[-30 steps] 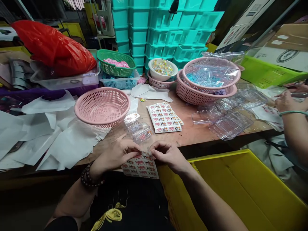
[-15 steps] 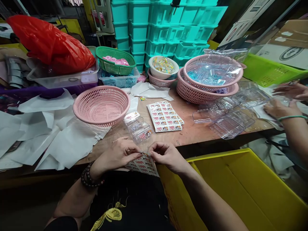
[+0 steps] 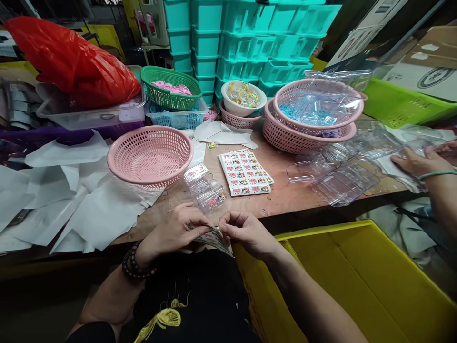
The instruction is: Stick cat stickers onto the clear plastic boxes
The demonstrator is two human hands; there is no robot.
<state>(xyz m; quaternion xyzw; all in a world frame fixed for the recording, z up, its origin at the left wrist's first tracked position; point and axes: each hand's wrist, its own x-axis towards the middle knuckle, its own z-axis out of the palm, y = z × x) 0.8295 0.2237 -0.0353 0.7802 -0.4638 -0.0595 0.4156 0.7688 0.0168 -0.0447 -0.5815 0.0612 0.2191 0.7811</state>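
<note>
My left hand (image 3: pixel 185 226) is closed, pinching the upper edge of a sticker sheet (image 3: pixel 216 242) that tilts steeply in front of my body. At the sheet's top right corner, the thumb and forefinger of my right hand (image 3: pixel 248 233) are pinched together. A small pale bit shows at those fingertips; whether it is a sticker lifting off is too small to tell. Just beyond my hands lies a clear plastic box (image 3: pixel 210 193) with printed stickers on it. Behind it to the right is a stack of sticker sheets (image 3: pixel 246 174) with cartoon prints.
A pink basket (image 3: pixel 150 157) stands left of the boxes, beside scattered white backing paper (image 3: pixel 96 209). Further right are stacked pink baskets (image 3: pixel 307 138), clear plastic boxes (image 3: pixel 342 181) and a co-worker's hands (image 3: pixel 421 164). A yellow bin (image 3: pixel 357 271) sits below the table edge.
The sticker sheet has tipped to a flatter angle, so its printed face shows less. My right fingertips have shifted slightly left at its corner. The co-worker's hands have moved.
</note>
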